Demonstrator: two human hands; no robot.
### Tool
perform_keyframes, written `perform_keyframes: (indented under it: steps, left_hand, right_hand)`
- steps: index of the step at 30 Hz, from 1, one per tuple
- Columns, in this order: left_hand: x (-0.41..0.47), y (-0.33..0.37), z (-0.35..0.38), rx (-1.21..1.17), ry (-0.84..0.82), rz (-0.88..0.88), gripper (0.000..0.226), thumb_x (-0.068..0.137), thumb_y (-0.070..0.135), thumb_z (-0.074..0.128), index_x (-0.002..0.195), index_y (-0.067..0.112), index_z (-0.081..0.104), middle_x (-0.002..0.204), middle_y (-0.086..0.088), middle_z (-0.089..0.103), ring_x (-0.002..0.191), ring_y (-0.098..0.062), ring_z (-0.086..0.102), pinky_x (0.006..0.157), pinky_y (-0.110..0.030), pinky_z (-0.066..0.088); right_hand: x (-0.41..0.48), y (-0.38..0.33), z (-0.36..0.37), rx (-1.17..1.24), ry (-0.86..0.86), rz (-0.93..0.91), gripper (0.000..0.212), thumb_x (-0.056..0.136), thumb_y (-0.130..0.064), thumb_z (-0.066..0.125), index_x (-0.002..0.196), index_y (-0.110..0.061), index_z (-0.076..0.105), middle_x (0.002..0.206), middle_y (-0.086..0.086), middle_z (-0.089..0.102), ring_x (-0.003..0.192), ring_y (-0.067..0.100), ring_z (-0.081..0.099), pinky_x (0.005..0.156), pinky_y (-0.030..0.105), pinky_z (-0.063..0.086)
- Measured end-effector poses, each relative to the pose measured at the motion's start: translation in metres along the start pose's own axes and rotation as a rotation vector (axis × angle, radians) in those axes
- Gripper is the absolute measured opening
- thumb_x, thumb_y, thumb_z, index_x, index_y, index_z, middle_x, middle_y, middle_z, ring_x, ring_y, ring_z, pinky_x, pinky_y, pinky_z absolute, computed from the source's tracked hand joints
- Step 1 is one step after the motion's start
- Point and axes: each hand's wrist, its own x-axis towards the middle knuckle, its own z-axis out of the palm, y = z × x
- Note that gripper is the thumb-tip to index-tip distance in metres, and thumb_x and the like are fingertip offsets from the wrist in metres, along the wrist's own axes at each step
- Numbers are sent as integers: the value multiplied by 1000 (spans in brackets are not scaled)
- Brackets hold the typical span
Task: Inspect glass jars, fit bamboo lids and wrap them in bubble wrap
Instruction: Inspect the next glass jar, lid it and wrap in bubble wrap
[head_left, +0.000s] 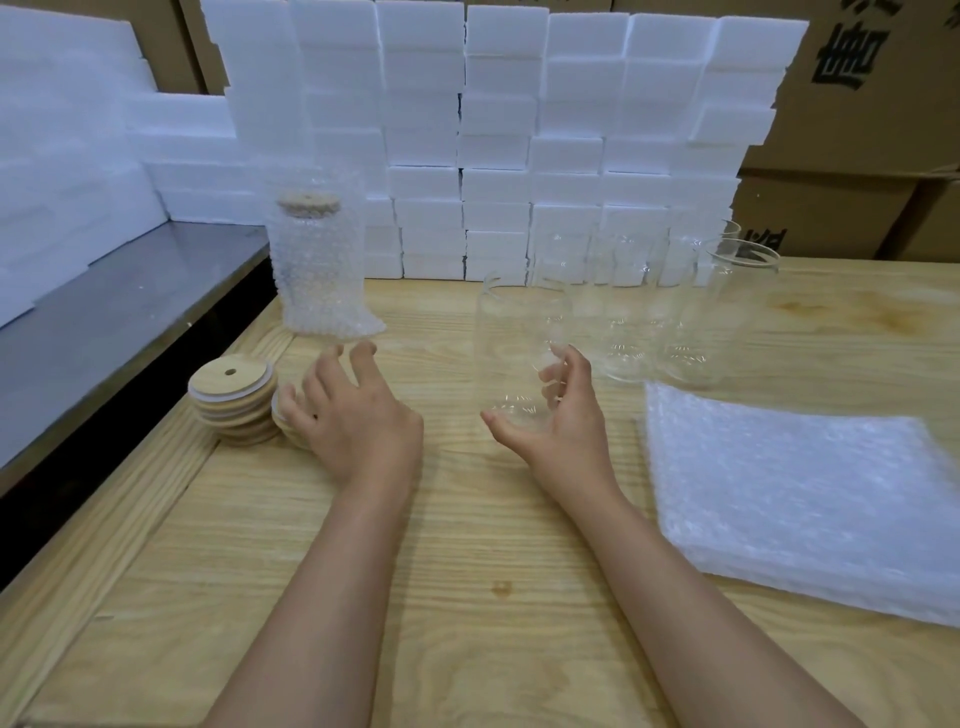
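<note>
The clear cylindrical glass jar (511, 338) looks rigid, slippery and fragile. The right hand (558, 415) curls its fingers round the jar's lower wall, and the left hand (358, 415) has its fingers spread.

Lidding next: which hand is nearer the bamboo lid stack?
Left. The left hand is just right of the bamboo lid stack; the right hand is farther right, at a glass jar.

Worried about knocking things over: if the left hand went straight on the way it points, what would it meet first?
Probably the bubble-wrapped jar, just beyond the left hand; depth is unclear.
</note>
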Motion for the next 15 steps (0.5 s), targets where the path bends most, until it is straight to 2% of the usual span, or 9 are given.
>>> perform_keyframes:
  steps: [4, 7, 9, 11, 13, 14, 15]
  left_hand:
    - [2, -8, 3, 0, 7, 36, 59, 66, -6, 66, 121, 14, 59, 128, -12, 53, 114, -28, 51, 99, -36, 21]
    - [1, -7, 0, -134, 33, 71, 51, 66, -17, 58, 111, 5, 66, 120, -15, 60, 109, -34, 55, 92, -41, 33]
    - [1, -3, -4, -234, 121, 155, 44, 68, -20, 55, 106, 0, 68, 107, -18, 66, 97, -38, 61, 84, -46, 42]
    - [0, 5, -11, -342, 275, 283, 33, 78, -17, 57, 105, -3, 69, 97, -18, 69, 88, -37, 65, 78, -43, 49]
    - [1, 16, -21, -526, 363, 302, 25, 85, -11, 57, 107, -2, 67, 99, -16, 67, 93, -28, 63, 85, -26, 47]
    - [5, 23, -27, -651, 378, 237, 25, 86, -8, 57, 108, 0, 66, 101, -13, 66, 96, -21, 59, 89, -16, 42]
    - [11, 31, -34, -782, 386, 143, 24, 87, -4, 57, 109, 3, 66, 103, -7, 65, 98, -14, 57, 91, -11, 39]
  right_hand:
    - [1, 2, 0, -16, 7, 2, 90, 65, -33, 86, 134, -33, 29, 108, -24, 39, 110, 10, 46, 83, 9, 33]
    - [1, 3, 0, -19, 2, -1, 91, 65, -33, 86, 135, -32, 28, 108, -21, 39, 110, 10, 45, 88, 14, 35]
    - [2, 3, 1, -23, -3, -1, 91, 66, -33, 85, 135, -32, 27, 111, -15, 40, 111, 10, 44, 91, 19, 36]
    - [2, 2, 1, -33, -3, -4, 91, 67, -33, 85, 136, -31, 26, 114, -12, 40, 111, 9, 43, 89, 16, 35]
    - [2, 1, 2, -50, -8, -8, 92, 67, -34, 84, 137, -29, 25, 115, -11, 39, 110, 9, 42, 87, 12, 33]
    - [2, 1, 3, -59, -13, -9, 92, 68, -35, 84, 138, -28, 24, 116, -10, 39, 110, 9, 42, 88, 14, 34]
    - [2, 1, 3, -68, -16, -10, 93, 68, -35, 83, 139, -27, 24, 117, -9, 39, 111, 9, 42, 90, 17, 35]
